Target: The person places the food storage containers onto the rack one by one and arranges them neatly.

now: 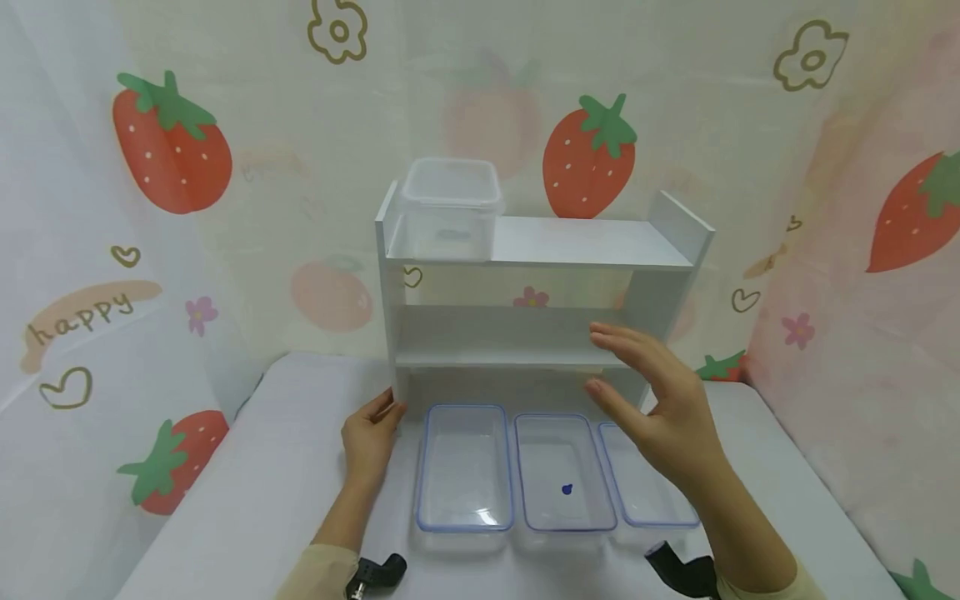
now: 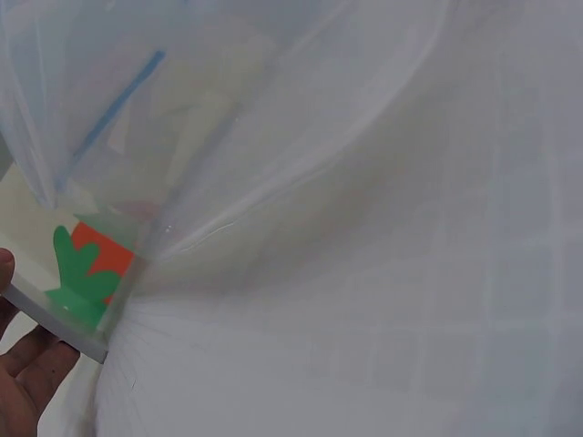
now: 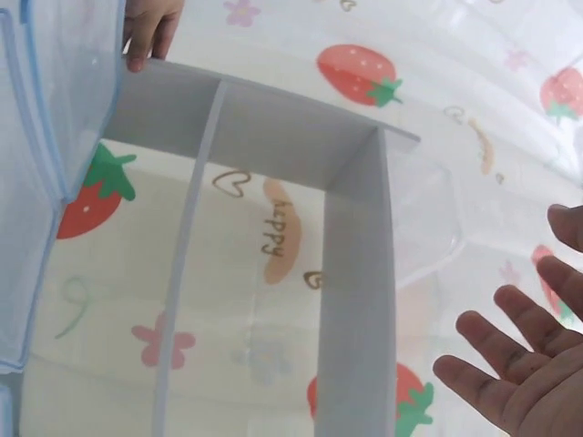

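A white two-tier shelf (image 1: 517, 336) stands upright at the back of the table. My left hand (image 1: 372, 435) holds the lower front edge of its left side panel; in the left wrist view the thumb and fingers (image 2: 47, 371) lie on opposite faces of that panel (image 2: 59, 320). My right hand (image 1: 663, 408) is raised in front of the shelf's right side, fingers spread, touching nothing; its fingers (image 3: 496, 350) are extended in the right wrist view. On the top board's left end sits a clear lidded plastic box (image 1: 452, 212).
Before the shelf, three clear blue-rimmed containers stand in a row: left (image 1: 467, 467), middle (image 1: 551, 450) and right (image 1: 652, 492). A small dark blue spot (image 1: 567, 489) shows in the middle one. White cloth (image 1: 247, 500) covers the table; strawberry-printed curtains (image 1: 300, 125) surround it.
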The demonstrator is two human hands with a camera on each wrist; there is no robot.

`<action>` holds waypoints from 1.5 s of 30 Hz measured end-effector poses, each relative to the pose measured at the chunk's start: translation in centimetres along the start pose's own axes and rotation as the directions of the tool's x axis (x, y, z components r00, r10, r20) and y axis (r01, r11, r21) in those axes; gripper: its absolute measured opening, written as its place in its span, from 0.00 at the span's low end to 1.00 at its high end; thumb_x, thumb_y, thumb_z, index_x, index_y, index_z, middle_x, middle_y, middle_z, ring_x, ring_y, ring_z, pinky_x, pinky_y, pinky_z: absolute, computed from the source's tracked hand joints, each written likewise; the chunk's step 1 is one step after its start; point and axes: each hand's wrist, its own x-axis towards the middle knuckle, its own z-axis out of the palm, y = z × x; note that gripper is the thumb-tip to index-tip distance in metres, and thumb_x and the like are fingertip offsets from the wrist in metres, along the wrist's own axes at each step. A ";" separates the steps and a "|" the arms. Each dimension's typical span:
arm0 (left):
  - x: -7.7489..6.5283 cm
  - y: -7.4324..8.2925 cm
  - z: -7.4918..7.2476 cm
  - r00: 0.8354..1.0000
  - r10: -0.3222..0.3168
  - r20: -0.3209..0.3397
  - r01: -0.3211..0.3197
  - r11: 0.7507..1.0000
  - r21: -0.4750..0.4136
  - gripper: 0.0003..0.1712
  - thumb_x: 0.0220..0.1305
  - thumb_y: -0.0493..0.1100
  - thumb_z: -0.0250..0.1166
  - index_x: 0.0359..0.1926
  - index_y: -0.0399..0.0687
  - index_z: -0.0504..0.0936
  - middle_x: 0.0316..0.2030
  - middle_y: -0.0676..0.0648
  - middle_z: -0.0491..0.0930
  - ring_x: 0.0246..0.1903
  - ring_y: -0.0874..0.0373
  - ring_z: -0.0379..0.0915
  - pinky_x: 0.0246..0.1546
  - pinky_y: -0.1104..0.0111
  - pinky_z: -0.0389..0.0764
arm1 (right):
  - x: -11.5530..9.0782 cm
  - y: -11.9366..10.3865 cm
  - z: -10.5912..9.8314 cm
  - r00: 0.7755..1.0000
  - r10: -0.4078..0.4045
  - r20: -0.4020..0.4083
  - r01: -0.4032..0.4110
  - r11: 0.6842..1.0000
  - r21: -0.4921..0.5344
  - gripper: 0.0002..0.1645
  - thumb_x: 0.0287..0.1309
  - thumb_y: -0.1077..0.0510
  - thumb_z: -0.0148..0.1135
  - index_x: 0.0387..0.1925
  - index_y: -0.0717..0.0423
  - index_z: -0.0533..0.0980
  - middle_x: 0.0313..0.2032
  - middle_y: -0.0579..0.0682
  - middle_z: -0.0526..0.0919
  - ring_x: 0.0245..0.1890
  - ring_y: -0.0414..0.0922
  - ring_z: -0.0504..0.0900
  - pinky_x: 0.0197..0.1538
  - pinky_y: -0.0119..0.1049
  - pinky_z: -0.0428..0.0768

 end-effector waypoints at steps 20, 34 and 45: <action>-0.4 -0.2 0.3 1.000 -0.004 -0.009 0.004 1.000 0.011 0.23 0.64 0.41 0.73 0.60 0.43 0.83 0.58 0.42 0.83 0.54 0.45 0.84 0.42 0.78 0.85 | -7.7 4.9 -2.0 0.990 0.141 -0.014 -0.140 0.990 0.031 0.37 0.50 0.77 0.72 0.63 0.57 0.78 0.64 0.55 0.80 0.67 0.40 0.75 0.72 0.26 0.69; -0.3 -0.3 0.4 0.999 0.039 0.000 -0.039 0.999 0.014 0.24 0.64 0.43 0.74 0.60 0.41 0.83 0.59 0.42 0.83 0.54 0.45 0.84 0.46 0.79 0.84 | -12.4 9.1 -2.3 0.974 0.225 -0.006 -0.225 0.974 -0.011 0.37 0.52 0.76 0.71 0.65 0.57 0.76 0.64 0.56 0.79 0.67 0.34 0.73 0.68 0.20 0.70; -0.2 0.0 0.3 0.999 0.040 -0.019 -0.039 0.998 0.057 0.23 0.64 0.42 0.73 0.60 0.44 0.84 0.58 0.43 0.84 0.53 0.45 0.85 0.42 0.79 0.85 | -15.6 11.7 -2.4 0.963 0.269 0.027 -0.268 0.963 -0.035 0.37 0.53 0.74 0.72 0.66 0.60 0.74 0.66 0.59 0.76 0.69 0.30 0.69 0.67 0.15 0.67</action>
